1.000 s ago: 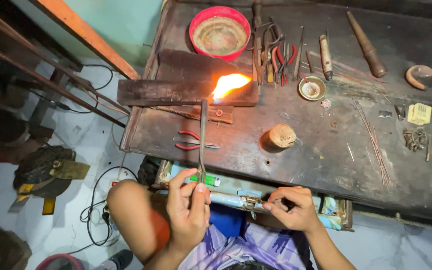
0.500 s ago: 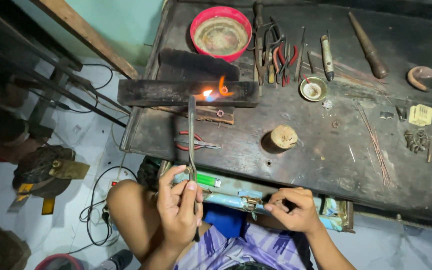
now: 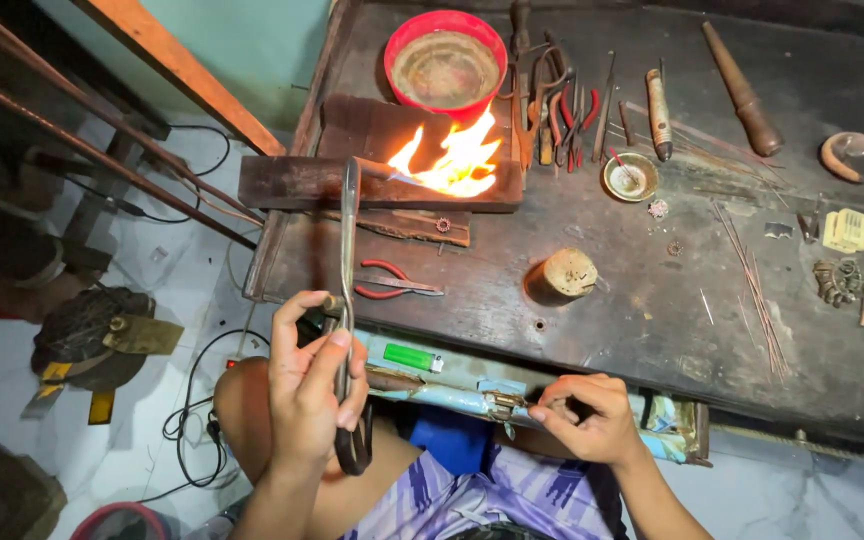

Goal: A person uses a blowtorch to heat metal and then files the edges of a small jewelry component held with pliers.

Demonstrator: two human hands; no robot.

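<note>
A dark, scuffed wooden bench (image 3: 652, 300) fills the right. Left of it lies a pale tiled floor (image 3: 12, 360) (black cables (image 3: 192, 420) trail across it), and a green wall (image 3: 262, 50) stands far behind slanting wooden beams (image 3: 167, 65).

head view: worn on the head | aimed steeply down over the workbench (image 3: 602, 300) | hands seen close at bottom edge | floor included at left

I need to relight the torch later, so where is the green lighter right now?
In the head view, the green lighter lies in the open drawer at the bench's near edge, between the left hand and right hand, below the red-handled pliers.
</note>
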